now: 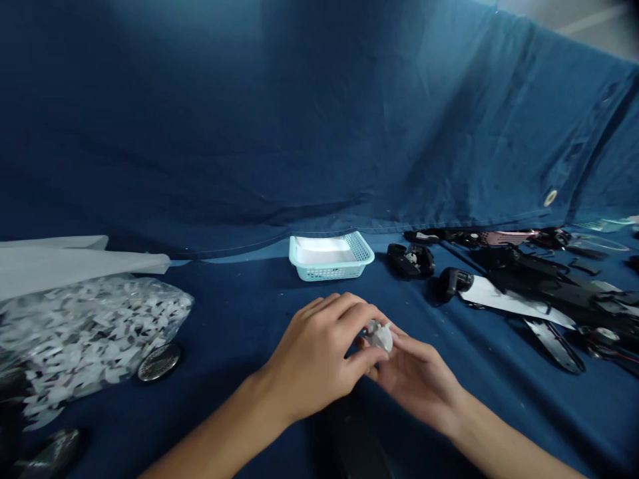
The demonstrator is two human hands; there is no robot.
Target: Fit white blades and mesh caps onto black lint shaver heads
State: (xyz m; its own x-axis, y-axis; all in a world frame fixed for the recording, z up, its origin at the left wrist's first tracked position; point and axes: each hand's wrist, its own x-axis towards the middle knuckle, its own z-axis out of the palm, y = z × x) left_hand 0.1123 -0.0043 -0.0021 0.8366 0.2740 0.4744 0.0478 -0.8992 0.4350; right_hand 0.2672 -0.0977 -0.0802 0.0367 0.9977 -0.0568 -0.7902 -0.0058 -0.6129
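My left hand (322,352) is closed, its thumb and fingers pinching a small whitish plastic piece (379,336) near the centre of the head view. My right hand (419,382) meets it from the other side, palm turned up, with its fingers against the same piece and partly hidden behind my left hand. The piece is slightly blurred and looks irregular in shape. Below both hands lies a long dark object (352,439), too dim to name.
Beyond my hands sits a light blue basket (329,271) with white paper in it. At left, a clear bag (100,332) of small white pieces lies beside a round dark disc (159,362). Black plastic parts (539,273) crowd the right. A blue cloth (279,133) hangs behind.
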